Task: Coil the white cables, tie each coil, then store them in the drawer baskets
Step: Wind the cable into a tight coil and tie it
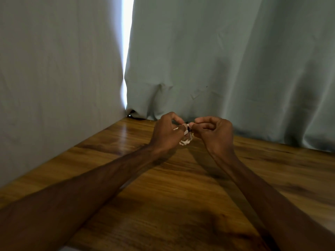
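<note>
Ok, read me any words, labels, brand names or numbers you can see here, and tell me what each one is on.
There is no readable text.
The white cable coil, held between the left hand and the right hand, shows no print. The small dark piece on it is too small and blurred to show any marking.
The curtain and the wooden table carry no lettering.

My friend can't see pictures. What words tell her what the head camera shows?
The left hand grips a small white cable coil while the right hand pinches a dark bit on it, over a wooden table. Grey-green curtains hang behind.
</note>
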The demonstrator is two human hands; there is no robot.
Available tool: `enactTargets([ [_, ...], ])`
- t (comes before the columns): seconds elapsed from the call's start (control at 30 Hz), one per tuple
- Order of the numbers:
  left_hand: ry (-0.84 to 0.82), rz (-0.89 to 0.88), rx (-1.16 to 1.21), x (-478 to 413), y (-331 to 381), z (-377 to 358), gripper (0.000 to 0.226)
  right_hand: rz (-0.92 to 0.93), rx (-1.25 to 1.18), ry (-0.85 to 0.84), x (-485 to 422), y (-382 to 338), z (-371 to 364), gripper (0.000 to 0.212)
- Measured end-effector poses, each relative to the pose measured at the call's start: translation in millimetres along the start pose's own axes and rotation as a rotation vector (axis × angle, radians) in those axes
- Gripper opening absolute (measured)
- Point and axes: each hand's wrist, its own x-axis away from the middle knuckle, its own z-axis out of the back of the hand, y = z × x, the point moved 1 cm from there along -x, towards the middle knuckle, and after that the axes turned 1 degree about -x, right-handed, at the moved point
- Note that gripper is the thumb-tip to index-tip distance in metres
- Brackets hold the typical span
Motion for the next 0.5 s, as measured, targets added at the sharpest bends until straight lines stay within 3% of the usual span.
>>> enactTargets([
  [0.07,-0.014,0.079,0.092,1.0,2.7,-1.0,0.008,-0.043,-0.055,0.034,-0.9,1.6,2.0,0.027],
  [0.27,-0.046,0.218,0.257,4.2,9.6,-0.3,0.013,-0.028,-0.042,0.025,-2.6,0.7,5.4,0.019],
  [0.5,-0.066,0.263,0.370,1.2,9.7,5.7,0.013,-0.020,0.039,-0.079,-4.0,-3.0,3.2,0.020],
])
